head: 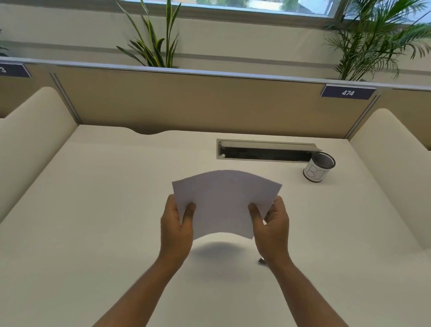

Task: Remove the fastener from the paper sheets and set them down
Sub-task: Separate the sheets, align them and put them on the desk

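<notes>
A thin stack of white paper sheets [224,202] hovers above the desk, bowed upward in the middle, casting a shadow below. My left hand [176,226] pinches its left edge with the thumb on top. My right hand [272,226] pinches the right edge the same way. A small shiny metal object [261,260], probably the fastener, lies on the desk just beside my right wrist, partly hidden by it. No clip is visible on the sheets.
The white desk [107,232] has a mesh pen cup [319,167] at the back right and a cable slot [265,151] beside it. Padded side dividers [30,143] flank the desk; a partition with tag 474 [348,92] stands behind.
</notes>
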The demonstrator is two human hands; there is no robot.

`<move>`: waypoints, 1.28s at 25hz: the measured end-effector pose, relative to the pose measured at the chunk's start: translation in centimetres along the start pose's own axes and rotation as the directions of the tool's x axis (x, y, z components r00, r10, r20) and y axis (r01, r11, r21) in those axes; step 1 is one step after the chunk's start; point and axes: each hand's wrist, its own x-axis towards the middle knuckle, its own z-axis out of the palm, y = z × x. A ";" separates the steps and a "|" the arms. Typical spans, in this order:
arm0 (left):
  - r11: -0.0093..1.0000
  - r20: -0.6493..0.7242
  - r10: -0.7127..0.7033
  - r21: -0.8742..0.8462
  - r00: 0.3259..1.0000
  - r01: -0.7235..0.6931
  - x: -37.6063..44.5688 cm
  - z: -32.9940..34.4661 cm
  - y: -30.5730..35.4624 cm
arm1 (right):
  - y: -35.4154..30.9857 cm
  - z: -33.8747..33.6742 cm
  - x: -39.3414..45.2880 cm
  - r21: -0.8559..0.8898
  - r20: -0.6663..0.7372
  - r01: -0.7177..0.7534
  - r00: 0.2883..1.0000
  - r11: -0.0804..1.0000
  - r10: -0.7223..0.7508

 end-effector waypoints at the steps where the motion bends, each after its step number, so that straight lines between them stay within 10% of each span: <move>1: 1.000 0.022 -0.013 0.020 1.000 0.012 -0.2 0.2 -0.4 | 0.5 0.1 -0.3 -0.040 0.026 -0.026 0.999 0.999 0.027; 10: 0.984 0.021 -0.137 0.121 0.990 0.134 0.9 -0.1 -1.6 | 2.4 -0.3 -0.6 -0.179 0.056 -0.122 0.989 0.976 0.134; 14: 0.974 -0.149 0.032 0.226 0.988 0.002 0.1 0.1 -0.8 | 0.9 -0.1 -0.4 -0.048 0.054 -0.193 0.979 0.980 0.195; 19: 0.988 0.180 -0.079 0.145 0.981 0.053 -3.4 2.8 1.1 | -0.6 1.1 -1.5 0.050 0.144 -0.238 0.963 0.970 0.229; 32: 0.979 0.183 -0.201 0.060 0.962 0.193 -2.2 2.0 1.8 | -1.7 1.0 -2.5 0.045 0.394 -0.162 0.910 0.986 0.132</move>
